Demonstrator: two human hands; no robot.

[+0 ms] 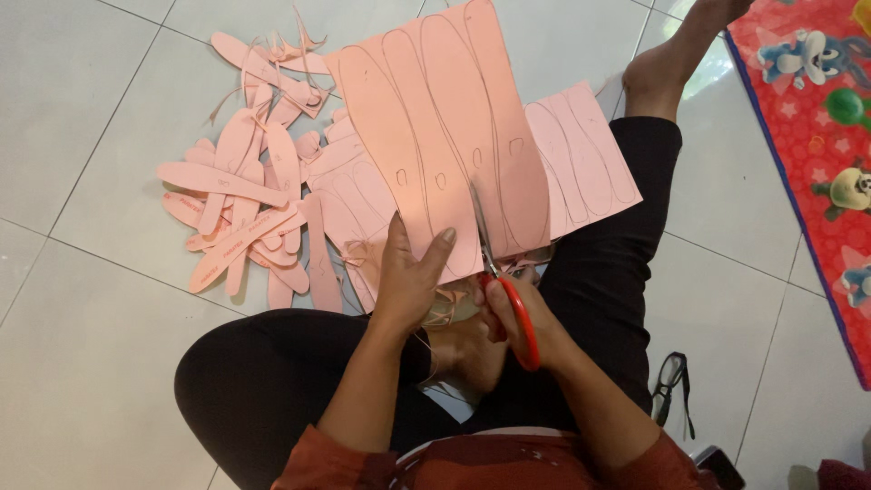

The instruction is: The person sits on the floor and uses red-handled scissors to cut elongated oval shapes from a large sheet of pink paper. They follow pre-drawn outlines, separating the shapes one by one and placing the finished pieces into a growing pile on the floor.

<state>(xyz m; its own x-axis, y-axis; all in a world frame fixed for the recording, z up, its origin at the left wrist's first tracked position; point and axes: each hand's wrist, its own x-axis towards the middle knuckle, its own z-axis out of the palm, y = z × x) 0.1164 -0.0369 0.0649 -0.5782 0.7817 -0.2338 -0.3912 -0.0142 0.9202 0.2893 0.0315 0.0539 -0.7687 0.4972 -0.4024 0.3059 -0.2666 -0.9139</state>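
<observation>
A pink sheet (435, 127) with pencilled long insole outlines is held up over my lap. My left hand (408, 272) pinches its lower edge, thumb on top. My right hand (517, 318) grips red-handled scissors (499, 272), and the blades reach up into the sheet along a drawn line. A second pink sheet (585, 163) with outlines lies underneath on my right leg.
A pile of cut pink insole shapes (249, 209) and trimmed scraps lies on the white tiled floor to the left. Eyeglasses (671, 377) rest on the floor at right. A red patterned mat (807, 136) covers the far right. My legs are in black trousers.
</observation>
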